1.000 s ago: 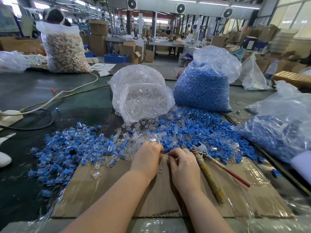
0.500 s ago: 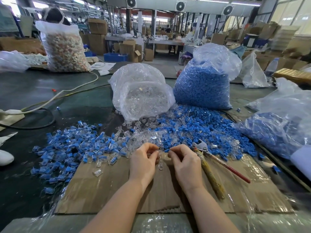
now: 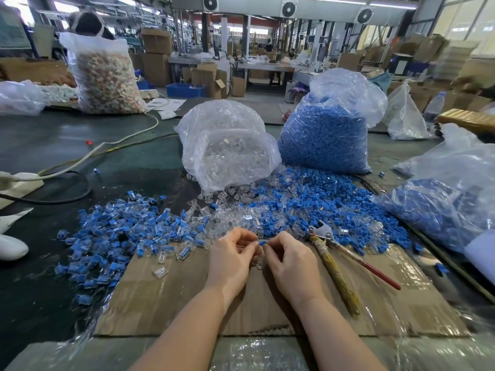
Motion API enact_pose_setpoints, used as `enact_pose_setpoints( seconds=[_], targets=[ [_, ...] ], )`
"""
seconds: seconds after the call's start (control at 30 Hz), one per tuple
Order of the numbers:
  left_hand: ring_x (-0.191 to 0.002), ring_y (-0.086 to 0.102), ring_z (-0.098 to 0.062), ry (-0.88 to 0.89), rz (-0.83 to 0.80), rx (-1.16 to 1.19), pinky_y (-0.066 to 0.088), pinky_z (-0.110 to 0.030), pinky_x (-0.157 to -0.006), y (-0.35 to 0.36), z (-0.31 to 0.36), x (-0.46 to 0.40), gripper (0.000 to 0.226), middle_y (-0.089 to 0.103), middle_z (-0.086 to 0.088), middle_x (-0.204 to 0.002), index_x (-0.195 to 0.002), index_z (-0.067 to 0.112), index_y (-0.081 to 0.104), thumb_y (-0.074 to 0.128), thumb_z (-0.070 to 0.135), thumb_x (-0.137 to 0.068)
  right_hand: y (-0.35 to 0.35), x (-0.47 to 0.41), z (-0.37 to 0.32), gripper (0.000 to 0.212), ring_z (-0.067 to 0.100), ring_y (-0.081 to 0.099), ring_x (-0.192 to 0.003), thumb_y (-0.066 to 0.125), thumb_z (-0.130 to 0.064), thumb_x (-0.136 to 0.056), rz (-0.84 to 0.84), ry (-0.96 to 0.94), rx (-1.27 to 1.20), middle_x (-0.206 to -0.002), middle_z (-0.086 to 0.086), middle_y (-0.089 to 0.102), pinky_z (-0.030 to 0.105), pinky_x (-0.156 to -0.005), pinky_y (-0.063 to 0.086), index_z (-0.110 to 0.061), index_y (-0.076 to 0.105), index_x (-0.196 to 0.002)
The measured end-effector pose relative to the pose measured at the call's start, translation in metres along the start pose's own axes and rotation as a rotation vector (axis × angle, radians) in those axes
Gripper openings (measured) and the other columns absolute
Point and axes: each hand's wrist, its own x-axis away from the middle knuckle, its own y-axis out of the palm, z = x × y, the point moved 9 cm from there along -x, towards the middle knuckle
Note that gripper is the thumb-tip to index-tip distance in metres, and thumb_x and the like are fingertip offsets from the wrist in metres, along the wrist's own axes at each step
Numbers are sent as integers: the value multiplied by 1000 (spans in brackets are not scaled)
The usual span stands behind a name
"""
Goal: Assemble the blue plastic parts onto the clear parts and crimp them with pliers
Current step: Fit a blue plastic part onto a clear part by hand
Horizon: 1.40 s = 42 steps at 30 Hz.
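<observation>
The dark green counter (image 3: 67,145) carries a flat cardboard sheet (image 3: 171,298), a bag of clear parts (image 3: 227,148), a bag of blue parts (image 3: 324,137), loose piles of both, pliers (image 3: 345,261) and cables (image 3: 80,162).

I am working in a factory hall, at a bench on an assembly floor. My bench top (image 3: 67,145) is heaped with loose blue parts (image 3: 316,207) and clear parts (image 3: 230,196), fed from a bulging sack of blue pieces (image 3: 324,140) and a sack of clear pieces (image 3: 227,153). To the far left stands another stuffed plastic sack (image 3: 105,79). Beyond, I see stacked cardboard cartons (image 3: 156,52), a blue crate (image 3: 185,90), long work tables (image 3: 265,67) and, overhead, 3 round ventilation fans (image 3: 289,8) under strip lighting. A sheet of cardboard (image 3: 171,298) serves as my work mat.
</observation>
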Motion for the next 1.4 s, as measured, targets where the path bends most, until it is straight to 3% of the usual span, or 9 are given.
enact_pose_setpoints(
  seconds=[0.23, 0.5, 0.73, 1.1, 1.4],
  targets=[
    [-63, 65, -12, 7, -23, -13, 53, -19, -60, 2, -1, -1, 21, 67, -5, -72, -78, 17, 62, 62, -3, -84, 2, 0, -2, 12, 19, 57, -80, 60, -25, -88, -13, -27, 55, -82, -2, 67, 30, -70, 39, -14, 62, -81],
    [-59, 63, -6, -20, 17, 110, 54, -19, -59, -2, -3, 0, 22, 65, -3, -75, -83, 18, 61, 57, -3, -88, -5, 1, -6, 9, 15, 59, -78, 70, -19, -81, 30, -43, -32, -80, -4, 67, 31, -74, 47, -15, 65, -87],
    [-62, 66, -8, 9, -13, 53, 54, -19, -62, -1, 0, 1, 21, 68, -3, -76, -85, 19, 63, 58, -1, -88, -5, 1, -15, 35, 9, 57, -80, 70, -6, -78, -1, -129, -93, -90, -10, 63, 27, -77, 49, -24, 69, -108],
    [-67, 68, -10, 28, -31, -12, 54, -18, -63, 0, 3, 2, 19, 69, -5, -77, -84, 18, 64, 59, 1, -87, -4, 1, -13, 20, 10, 58, -80, 68, -11, -83, -18, -116, -92, -87, -7, 63, 32, -76, 50, -19, 72, -100],
    [-76, 67, -15, 27, -9, -75, 57, -27, -72, -1, 2, 2, 12, 69, -3, -80, -86, 15, 67, 64, 4, -85, -4, 1, -14, 16, 11, 58, -81, 69, -11, -82, 8, -135, -85, -86, -7, 62, 33, -76, 51, -17, 72, -97]
  ],
)
